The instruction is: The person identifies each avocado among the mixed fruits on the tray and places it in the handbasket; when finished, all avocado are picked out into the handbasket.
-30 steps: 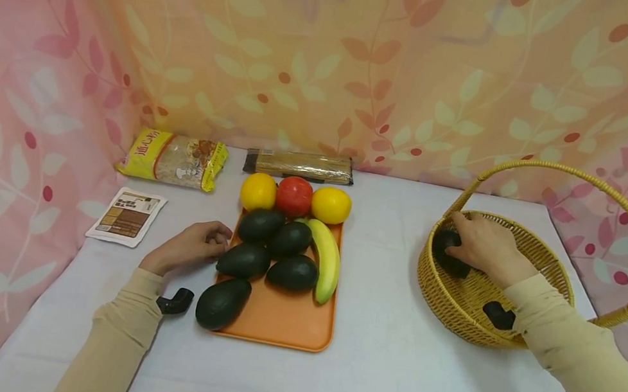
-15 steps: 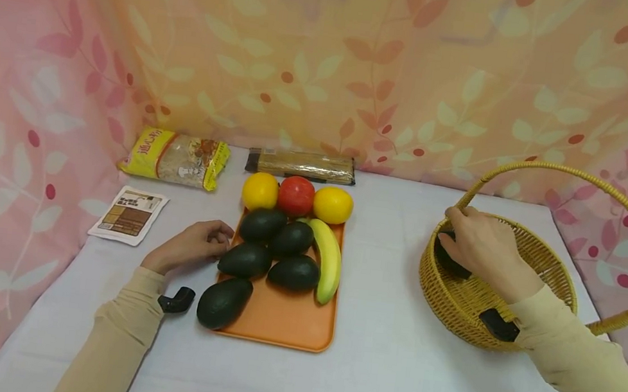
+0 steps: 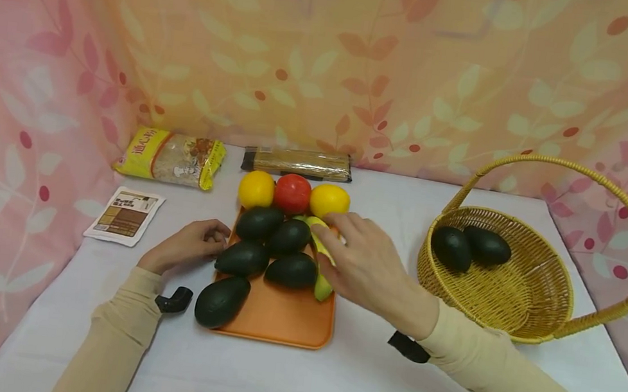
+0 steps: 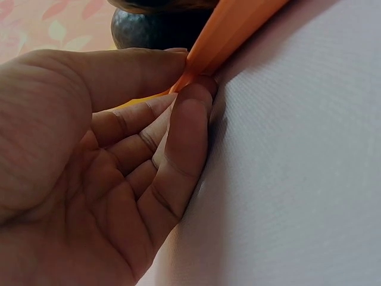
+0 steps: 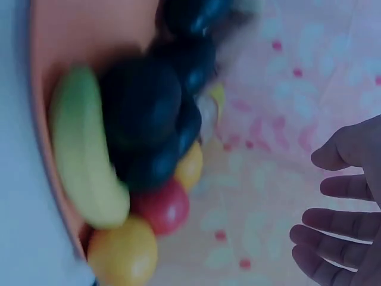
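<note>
Left to right on a white-covered table: a flat brown-and-white packet lies near the left curtain, with a yellow food bag just behind it. The left hand rests at the left edge of an orange tray; the left-wrist view shows thumb and forefinger pinching the tray's rim. Five dark avocados lie in a cluster over the tray; the nearest avocado overhangs its left edge. Along the far end sit, in a row, a yellow fruit, a red fruit and a second yellow fruit, in front of a long wrapped bundle. A banana lies lengthwise along the tray's right side. The right hand is above it, partly hiding it; in the right-wrist view the fingers are spread and stand apart from the fruit. At far right, a wicker basket with a tall arched handle holds two more avocados, side by side against its back left wall.
</note>
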Demonstrator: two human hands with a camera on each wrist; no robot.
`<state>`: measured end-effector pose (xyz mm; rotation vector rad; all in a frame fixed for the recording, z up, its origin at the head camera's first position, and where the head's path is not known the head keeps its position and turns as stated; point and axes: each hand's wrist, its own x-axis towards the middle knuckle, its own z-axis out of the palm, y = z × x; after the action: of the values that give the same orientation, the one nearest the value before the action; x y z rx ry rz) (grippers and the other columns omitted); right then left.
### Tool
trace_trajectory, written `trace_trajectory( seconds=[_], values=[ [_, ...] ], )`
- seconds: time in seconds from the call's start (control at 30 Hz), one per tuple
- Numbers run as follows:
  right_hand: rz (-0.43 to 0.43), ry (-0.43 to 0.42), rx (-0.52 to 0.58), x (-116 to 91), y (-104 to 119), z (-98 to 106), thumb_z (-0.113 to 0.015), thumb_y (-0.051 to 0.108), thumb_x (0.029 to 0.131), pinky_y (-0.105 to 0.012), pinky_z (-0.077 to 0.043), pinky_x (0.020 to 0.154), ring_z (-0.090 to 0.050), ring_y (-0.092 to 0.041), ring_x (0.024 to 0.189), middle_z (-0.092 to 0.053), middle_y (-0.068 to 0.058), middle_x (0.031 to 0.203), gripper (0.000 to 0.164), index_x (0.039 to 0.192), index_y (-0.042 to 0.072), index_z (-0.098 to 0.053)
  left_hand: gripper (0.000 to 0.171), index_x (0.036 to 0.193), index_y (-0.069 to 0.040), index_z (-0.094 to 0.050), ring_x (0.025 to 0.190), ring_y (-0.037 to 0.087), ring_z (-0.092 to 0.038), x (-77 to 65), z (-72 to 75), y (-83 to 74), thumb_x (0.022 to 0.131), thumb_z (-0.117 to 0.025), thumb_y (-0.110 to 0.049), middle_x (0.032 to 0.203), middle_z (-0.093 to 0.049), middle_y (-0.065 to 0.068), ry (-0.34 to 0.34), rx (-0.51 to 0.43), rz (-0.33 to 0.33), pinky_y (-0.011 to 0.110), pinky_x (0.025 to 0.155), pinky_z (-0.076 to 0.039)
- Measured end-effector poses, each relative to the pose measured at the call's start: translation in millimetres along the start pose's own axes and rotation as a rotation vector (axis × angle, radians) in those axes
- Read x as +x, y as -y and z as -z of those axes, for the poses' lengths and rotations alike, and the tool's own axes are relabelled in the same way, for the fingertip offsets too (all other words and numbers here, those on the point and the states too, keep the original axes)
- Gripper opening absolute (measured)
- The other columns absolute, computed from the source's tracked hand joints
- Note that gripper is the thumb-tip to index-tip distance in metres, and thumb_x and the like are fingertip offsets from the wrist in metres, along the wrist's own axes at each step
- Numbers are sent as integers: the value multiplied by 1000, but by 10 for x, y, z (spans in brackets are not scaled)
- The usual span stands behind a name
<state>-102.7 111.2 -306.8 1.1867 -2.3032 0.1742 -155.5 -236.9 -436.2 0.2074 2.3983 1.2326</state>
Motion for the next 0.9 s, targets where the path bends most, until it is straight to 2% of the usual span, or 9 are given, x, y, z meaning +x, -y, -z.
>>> trace_trajectory(
  seconds=[0.17,0.33,0.63,0.73,0.9],
  values=[
    [107,58,15,89,406,-334,-71,27,85,-35,-53,88,-62,-24,106,-63,-8,119,36,118,14,-62,39,127,1,-53,82,18,-59,-3,-6,-4,93,-61,-18,98,-65,12,5,-8,1,29,74,-51],
    [154,146,0,130,687,-636,-62,30,92,-35,-50,95,-59,-24,118,-60,-7,129,35,126,21,-58,39,127,0,-53,81,17,-60,-6,-7,-11,93,-60,-18,97,-65,11,2,5,4,29,74,-51],
    [252,380,-6,196,973,-947,-63,50,90,-41,-40,111,-42,-25,140,-43,-3,152,63,145,27,-44,37,125,2,-54,81,17,-60,2,-4,8,94,-60,-17,96,-66,11,-11,16,-15,30,74,-49],
    [267,382,-5,216,1017,-988,-66,48,89,-40,-40,110,-43,-24,139,-46,-1,149,60,142,27,-46,37,125,2,-54,80,18,-59,8,-9,15,94,-60,-17,95,-66,10,-10,14,-22,30,73,-49],
    [280,319,18,230,1051,-999,-69,48,87,-33,-42,105,-51,-18,129,-55,5,139,51,129,24,-52,37,125,2,-54,80,18,-59,-2,-1,-9,94,-61,-17,94,-65,11,-12,9,-28,29,71,-49]
  ],
)
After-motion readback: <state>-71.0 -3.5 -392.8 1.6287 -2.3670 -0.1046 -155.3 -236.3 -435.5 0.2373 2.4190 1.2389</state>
